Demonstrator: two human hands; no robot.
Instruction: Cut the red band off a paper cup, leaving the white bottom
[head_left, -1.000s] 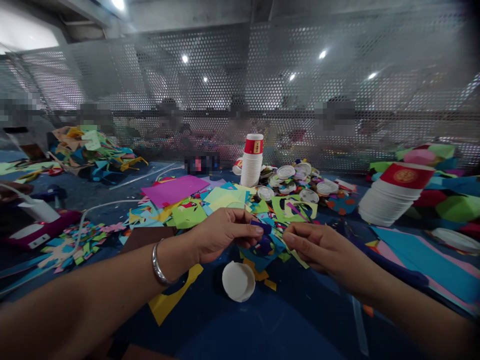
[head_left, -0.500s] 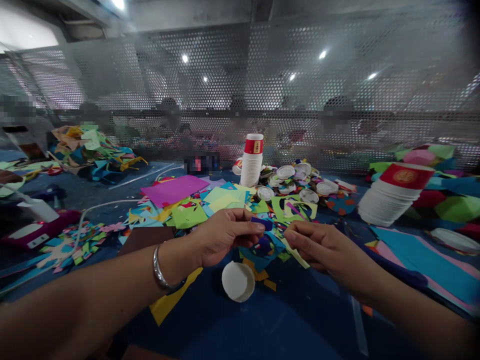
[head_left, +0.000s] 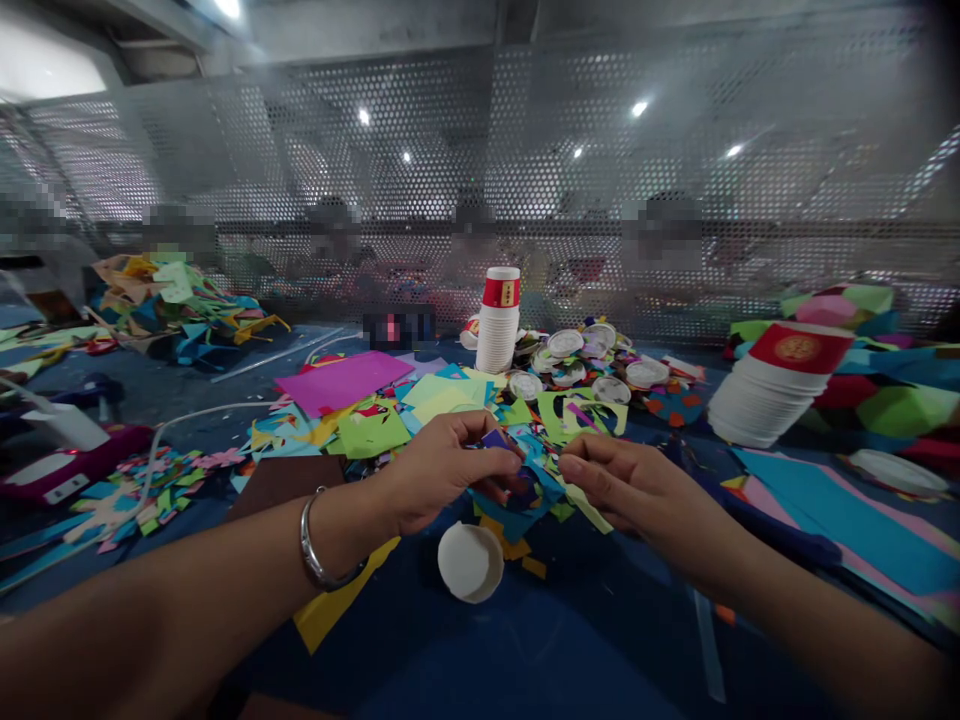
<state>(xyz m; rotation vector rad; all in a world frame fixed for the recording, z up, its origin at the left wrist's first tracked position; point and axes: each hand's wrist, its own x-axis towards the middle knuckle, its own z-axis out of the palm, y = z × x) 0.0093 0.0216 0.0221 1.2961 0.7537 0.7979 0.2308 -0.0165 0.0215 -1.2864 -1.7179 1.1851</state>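
My left hand (head_left: 454, 470), with a silver bangle on the wrist, pinches a small dark purple piece of paper (head_left: 495, 439) between thumb and fingers. Across from it, my right hand (head_left: 630, 485) has thumb and index finger pressed together; whatever is between them is hidden or too small to see. Below the hands a shallow white paper cup piece (head_left: 470, 565) rests on the dark blue table (head_left: 570, 660). Behind the fingers lie teal and blue paper scraps (head_left: 540, 480), partly covered by the left hand.
Stacked paper cups (head_left: 497, 335) stand at the back, with decorated lids (head_left: 565, 344) beside them. Another cup stack (head_left: 772, 395) leans at right near blue and pink sheets (head_left: 847, 510). At left sit a magenta power strip (head_left: 75, 470) with a white cable, a brown sheet (head_left: 289, 480) and folded paper (head_left: 180, 295).
The purple paper has turned in my left fingers and now sticks up above the thumb. My right hand keeps its pinch. The whole view has shifted slightly.
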